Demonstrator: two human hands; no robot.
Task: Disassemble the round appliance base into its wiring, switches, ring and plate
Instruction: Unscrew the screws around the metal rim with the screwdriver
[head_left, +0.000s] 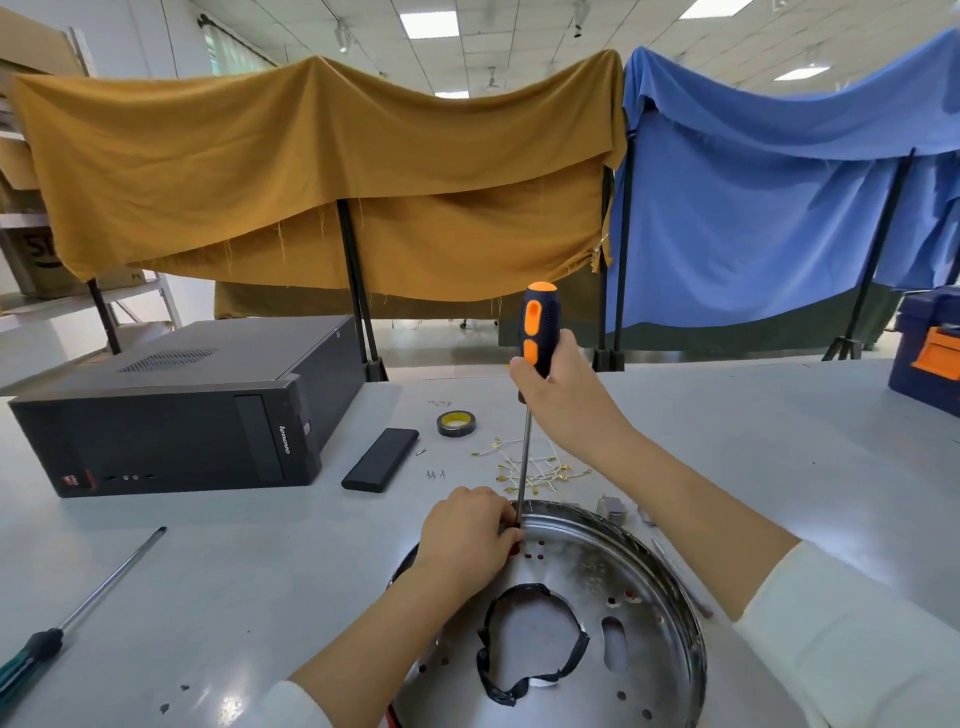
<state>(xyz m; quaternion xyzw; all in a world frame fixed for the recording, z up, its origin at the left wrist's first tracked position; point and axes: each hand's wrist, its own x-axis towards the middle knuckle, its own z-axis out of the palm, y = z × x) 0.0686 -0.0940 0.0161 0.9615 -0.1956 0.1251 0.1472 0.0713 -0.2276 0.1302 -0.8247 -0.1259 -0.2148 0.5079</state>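
Note:
The round metal appliance base (649, 639) lies on the grey table near me, with a large central hole edged in black tape (524, 691) and small holes with red spots. My right hand (566, 395) grips the orange-and-black handle of a long screwdriver (525, 457), held upright with its tip at the base's far left rim. My left hand (467, 535) rests on that rim, fingers curled around the screwdriver's tip. A pile of loose pale wires with brass terminals (535, 473) lies just beyond the base.
A black computer tower (182, 410) lies at the left, a black slab (382, 460) and a tape roll (456, 422) beside it. A green-handled screwdriver (78, 613) lies front left. Small screws (434, 474) and a grey part (613, 509) lie nearby. A blue toolbox (930, 353) stands far right.

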